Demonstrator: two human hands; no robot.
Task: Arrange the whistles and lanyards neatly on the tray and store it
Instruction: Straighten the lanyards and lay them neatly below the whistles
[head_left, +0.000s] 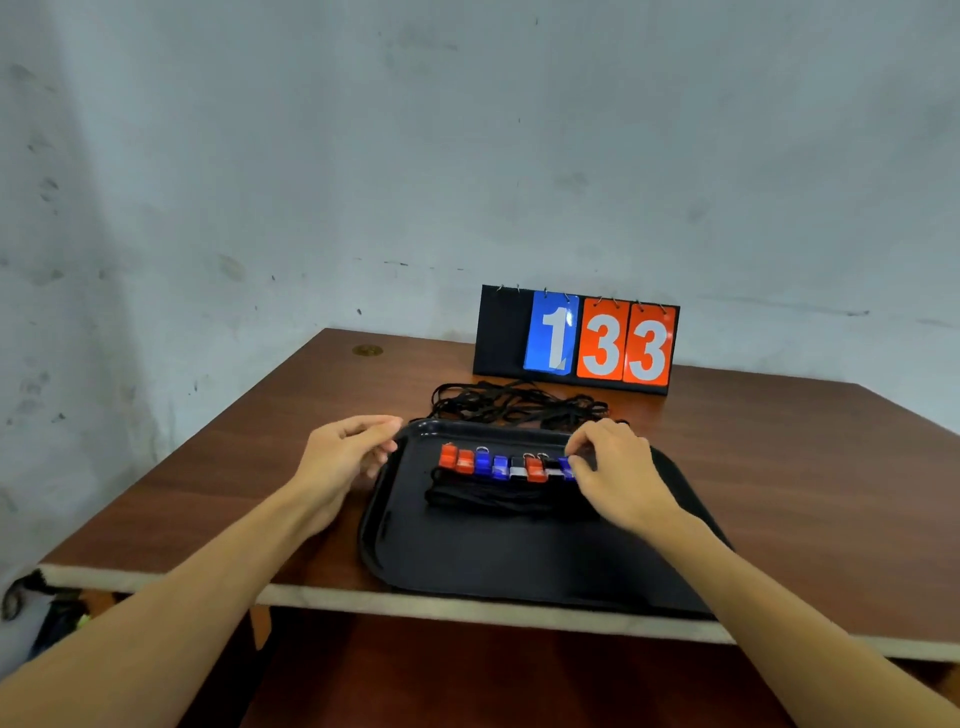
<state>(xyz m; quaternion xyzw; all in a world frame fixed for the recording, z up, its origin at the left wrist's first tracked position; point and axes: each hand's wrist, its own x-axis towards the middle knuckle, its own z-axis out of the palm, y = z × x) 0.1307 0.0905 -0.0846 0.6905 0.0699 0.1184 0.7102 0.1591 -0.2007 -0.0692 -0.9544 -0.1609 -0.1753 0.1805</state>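
On tray (493, 561), right hand (618, 473) grip pinching blue whistle (566, 467) at row's end, left hand (348, 454) beside tray's left rim, grip unclear, cords (519, 402) behind tray

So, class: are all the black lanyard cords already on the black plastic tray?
No, a tangled heap of black cords lies on the brown wooden table behind the black plastic tray.

The right hand (618, 467), fingers curled round it, hides most of the rightmost small blue plastic whistle (566, 466); whether the left hand (343, 457) touches the corner of the black plastic tray (467, 561) is unclear; both forearms (182, 597) run off the bottom edge; dark clutter (52, 621) under the brown wooden table (260, 441) is blurred.
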